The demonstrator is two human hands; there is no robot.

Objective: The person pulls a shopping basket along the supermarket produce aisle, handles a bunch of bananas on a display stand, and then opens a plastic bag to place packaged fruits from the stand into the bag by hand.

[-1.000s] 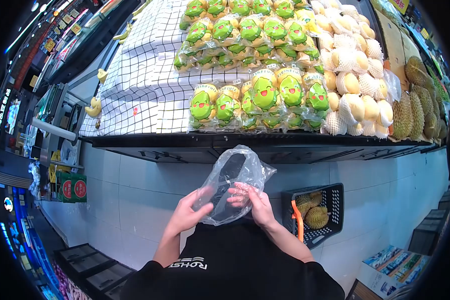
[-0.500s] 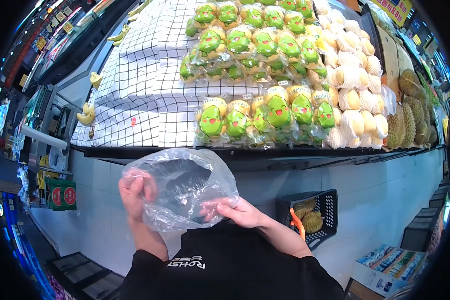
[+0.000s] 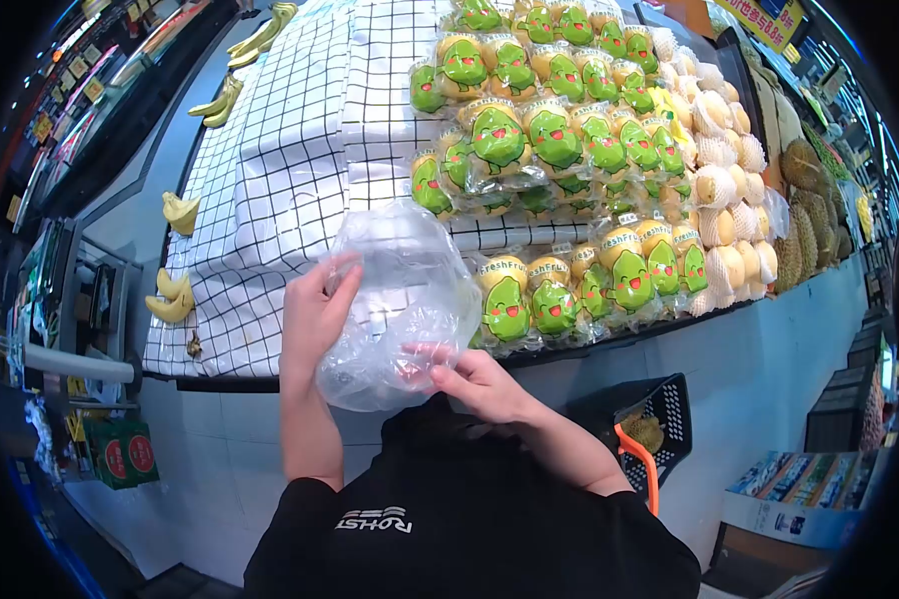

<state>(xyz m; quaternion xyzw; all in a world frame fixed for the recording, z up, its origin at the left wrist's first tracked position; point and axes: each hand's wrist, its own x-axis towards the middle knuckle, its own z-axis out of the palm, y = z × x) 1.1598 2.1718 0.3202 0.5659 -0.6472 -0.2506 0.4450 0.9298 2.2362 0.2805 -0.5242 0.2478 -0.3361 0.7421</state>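
A clear plastic bag [image 3: 400, 290] hangs between my hands, its mouth spread wide over the edge of the display. My left hand [image 3: 318, 307] grips the bag's left rim, thumb and fingers closed on the film. At the lower right, my right hand [image 3: 474, 384] holds the bag, some of its fingers showing through the plastic. Nothing solid can be made out inside the bag. Just beyond it to the right lie rows of fruit packs [image 3: 504, 299] in wrappers printed with a green cartoon face.
A checked cloth [image 3: 290, 200] covers the display, with bananas [image 3: 173, 298] along its left edge. Pale fruit in foam nets [image 3: 719, 190] and durians [image 3: 799, 235] stand at the right. On the floor is a black basket [image 3: 669, 399] with an orange handle [image 3: 641, 464].
Both hands have carried the bag forward, from above the floor to over the display's edge. The view has shifted, and the bag's opening now faces away more.
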